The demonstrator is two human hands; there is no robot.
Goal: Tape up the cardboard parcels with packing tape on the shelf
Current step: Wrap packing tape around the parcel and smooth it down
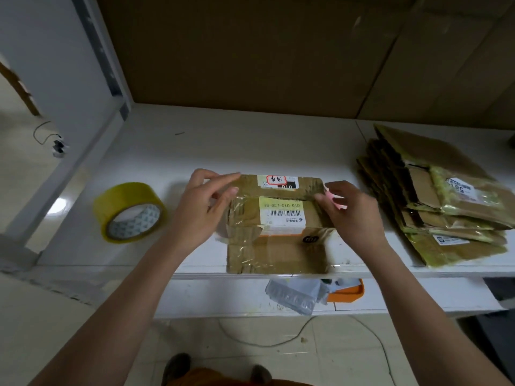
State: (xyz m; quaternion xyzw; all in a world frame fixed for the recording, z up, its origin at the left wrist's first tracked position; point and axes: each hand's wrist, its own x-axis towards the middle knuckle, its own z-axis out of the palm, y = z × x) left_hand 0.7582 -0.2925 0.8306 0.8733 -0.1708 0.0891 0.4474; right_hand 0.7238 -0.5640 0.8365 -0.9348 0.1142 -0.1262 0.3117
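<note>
— From the head view, where does the parcel sit?

— The cardboard parcel (276,227) lies flat at the white shelf's (156,151) front edge, between both hands. The tape roll (128,212) rests to its left, well apart; a stack of flattened boxes (434,196) lies to its right.

— And the hands?

— The left hand (202,203) pinches clear tape at the parcel's far left corner. The right hand (351,213) has curled fingers pinching the tape's other end, with a small pink thing among them.

One roll of packing tape (130,212) and one cardboard parcel (276,224) are counted on the shelf (156,151). One stack of flattened parcels (437,196) is seen (its pieces cannot be numbered).
</note>
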